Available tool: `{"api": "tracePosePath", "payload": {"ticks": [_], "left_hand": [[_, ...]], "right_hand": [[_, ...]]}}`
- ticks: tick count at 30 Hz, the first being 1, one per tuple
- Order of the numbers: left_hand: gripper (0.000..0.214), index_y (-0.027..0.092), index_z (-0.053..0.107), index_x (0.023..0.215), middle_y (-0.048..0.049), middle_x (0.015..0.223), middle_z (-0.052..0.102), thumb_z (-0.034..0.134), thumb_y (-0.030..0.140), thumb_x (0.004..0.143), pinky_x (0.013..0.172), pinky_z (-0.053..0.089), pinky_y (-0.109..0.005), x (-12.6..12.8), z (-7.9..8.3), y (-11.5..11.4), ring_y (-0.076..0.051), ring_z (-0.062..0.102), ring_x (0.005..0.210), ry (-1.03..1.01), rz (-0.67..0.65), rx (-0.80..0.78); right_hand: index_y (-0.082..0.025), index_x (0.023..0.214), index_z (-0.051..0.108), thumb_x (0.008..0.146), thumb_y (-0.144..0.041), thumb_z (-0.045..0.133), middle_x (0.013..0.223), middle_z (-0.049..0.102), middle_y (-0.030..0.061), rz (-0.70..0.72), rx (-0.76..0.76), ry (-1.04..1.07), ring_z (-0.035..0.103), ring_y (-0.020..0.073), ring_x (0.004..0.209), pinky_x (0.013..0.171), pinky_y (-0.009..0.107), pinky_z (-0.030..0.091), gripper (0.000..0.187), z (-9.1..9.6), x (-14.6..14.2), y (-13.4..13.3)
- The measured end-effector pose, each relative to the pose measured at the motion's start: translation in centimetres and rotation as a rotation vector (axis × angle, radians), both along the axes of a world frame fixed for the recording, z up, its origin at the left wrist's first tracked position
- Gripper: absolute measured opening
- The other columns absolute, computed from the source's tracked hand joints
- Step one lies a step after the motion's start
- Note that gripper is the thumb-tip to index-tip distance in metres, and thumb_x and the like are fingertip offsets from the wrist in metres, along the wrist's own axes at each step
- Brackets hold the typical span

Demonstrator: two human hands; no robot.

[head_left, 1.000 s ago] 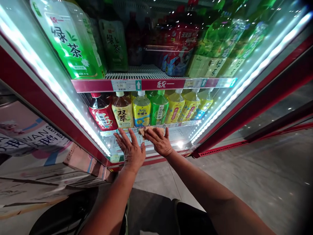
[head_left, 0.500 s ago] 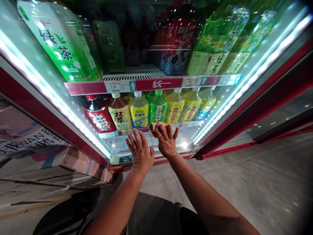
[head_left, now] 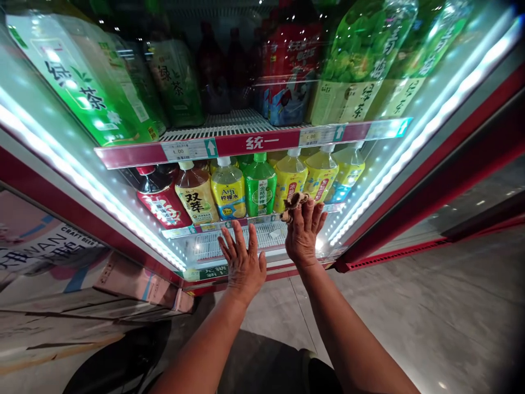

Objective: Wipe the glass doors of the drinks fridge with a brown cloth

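Note:
My left hand (head_left: 243, 261) lies flat and open, fingers spread, against the lower glass of a lit drinks fridge (head_left: 135, 224). My right hand (head_left: 303, 230) presses a small crumpled brownish cloth (head_left: 293, 201) against the glass under its fingertips, just right of the left hand. Behind the glass stands a row of bottles: a dark one with a red label (head_left: 158, 197), a brown tea bottle (head_left: 196, 196), a yellow lemon drink (head_left: 228, 191), a green bottle (head_left: 260, 189) and several yellow ones (head_left: 318, 175).
A red shelf strip with price tags (head_left: 254, 143) carries large green tea bottles (head_left: 77, 87) above. Stacked printed cartons (head_left: 61, 257) sit at the left of the fridge. A red door frame (head_left: 430, 186) runs up to the right. Grey floor (head_left: 430, 317) lies to the right.
My right hand has slid the cloth to the right and upward over the glass. My left hand has shifted right along the lower glass, staying flat.

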State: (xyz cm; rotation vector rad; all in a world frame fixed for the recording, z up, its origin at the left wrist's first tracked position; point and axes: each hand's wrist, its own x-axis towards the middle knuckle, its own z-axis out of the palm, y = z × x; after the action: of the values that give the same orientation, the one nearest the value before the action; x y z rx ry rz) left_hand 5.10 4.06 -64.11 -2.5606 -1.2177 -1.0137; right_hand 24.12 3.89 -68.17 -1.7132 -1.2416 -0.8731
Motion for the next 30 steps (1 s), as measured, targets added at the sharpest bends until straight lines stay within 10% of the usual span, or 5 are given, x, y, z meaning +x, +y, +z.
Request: {"api": "tracePosePath", "payload": {"ticks": [6,11,19,26,30], "left_hand": [[0.110,0.021,-0.010,0.165,-0.0149,0.172,-0.013,0.067,0.024,0.085,0.121,0.010,-0.076,0.8,-0.7,-0.1,-0.041,-0.019,0.156,0.032,0.007,0.015],[0.108,0.014,-0.013,0.163,-0.0177,0.172,-0.005,0.063,0.026,0.088,0.123,0.009,-0.075,1.6,-0.8,-0.2,-0.039,-0.018,0.157,0.023,-0.016,0.027],[0.109,0.022,-0.005,0.165,-0.0122,0.171,-0.017,0.068,0.026,0.085,0.120,0.010,-0.078,2.0,-1.3,-0.1,-0.043,-0.021,0.155,0.064,-0.029,0.061],[0.109,0.023,-0.010,0.164,-0.0140,0.170,-0.021,0.067,0.026,0.087,0.120,0.009,-0.079,2.5,-1.4,-0.4,-0.046,-0.021,0.154,0.079,-0.005,0.025],[0.112,0.024,-0.011,0.164,-0.0159,0.170,-0.021,0.069,0.025,0.085,0.119,0.009,-0.080,2.5,-1.5,-0.3,-0.048,-0.020,0.154,0.065,-0.013,0.023]], "right_hand": [[-0.027,0.167,0.005,0.100,-0.018,0.042,0.175,0.007,0.0096,-0.017,0.129,-0.052,-0.006,0.0265,0.162,0.125,0.069,0.012,0.077,-2.5,2.2,-0.9],[-0.027,0.167,0.000,0.103,-0.020,0.038,0.176,0.002,0.0110,-0.007,0.111,0.100,-0.007,0.0319,0.161,0.123,0.072,0.011,0.075,0.6,0.7,-0.4],[-0.028,0.167,-0.001,0.100,-0.020,0.040,0.175,0.001,0.0116,-0.039,0.124,0.068,-0.009,0.0305,0.161,0.121,0.076,0.011,0.079,-3.4,3.7,-1.3],[-0.030,0.167,0.001,0.100,-0.023,0.041,0.176,0.000,0.0089,0.046,0.132,0.208,-0.007,0.0347,0.161,0.122,0.076,0.010,0.079,-0.1,1.7,-0.7],[-0.031,0.167,0.004,0.101,-0.024,0.039,0.175,0.007,0.0100,-0.008,0.149,0.235,-0.004,0.0348,0.161,0.121,0.077,0.006,0.075,-2.0,3.7,-1.1]]}}
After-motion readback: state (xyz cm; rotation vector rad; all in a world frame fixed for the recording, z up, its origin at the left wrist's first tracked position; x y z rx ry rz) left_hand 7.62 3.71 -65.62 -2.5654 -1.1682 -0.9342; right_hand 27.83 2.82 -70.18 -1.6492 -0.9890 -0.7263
